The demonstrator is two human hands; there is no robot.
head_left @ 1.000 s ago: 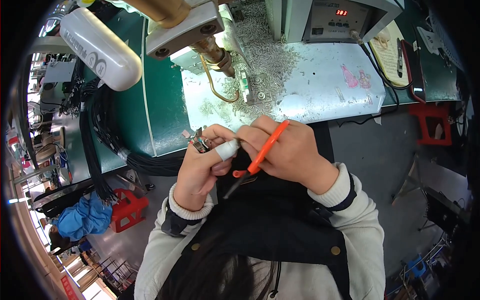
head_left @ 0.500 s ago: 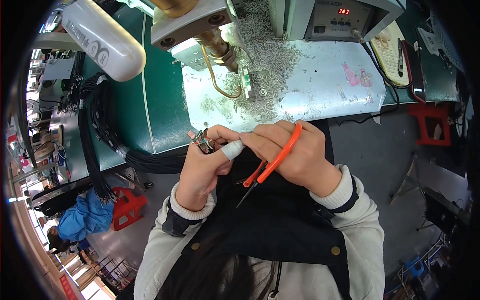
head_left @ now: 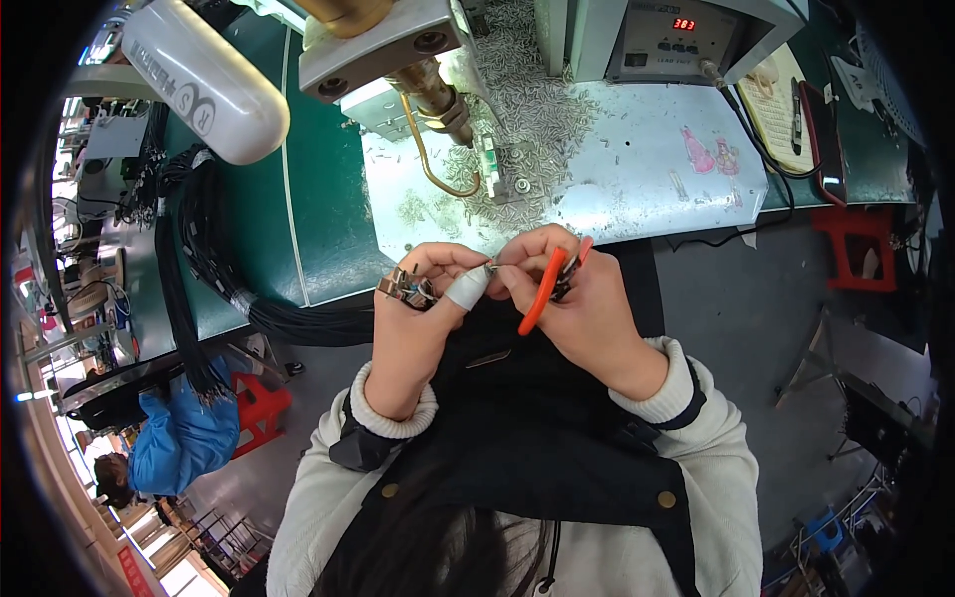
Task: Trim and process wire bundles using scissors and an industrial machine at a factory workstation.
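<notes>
Left hand (head_left: 403, 338), centre: curled around small metal parts (head_left: 400, 287) at thumb base. Right hand (head_left: 602, 323), right of it: gripping orange-handled tool (head_left: 542, 298). Fingertips near touching; piece between too small to identify. Beyond, upper left: green table (head_left: 328, 189), black cables (head_left: 211, 239).

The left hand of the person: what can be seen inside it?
In the left hand, small metallic parts show between thumb and index finger. A white wrap covers the thumb's end. Whatever the palm and curled fingers enclose is hidden.
</notes>
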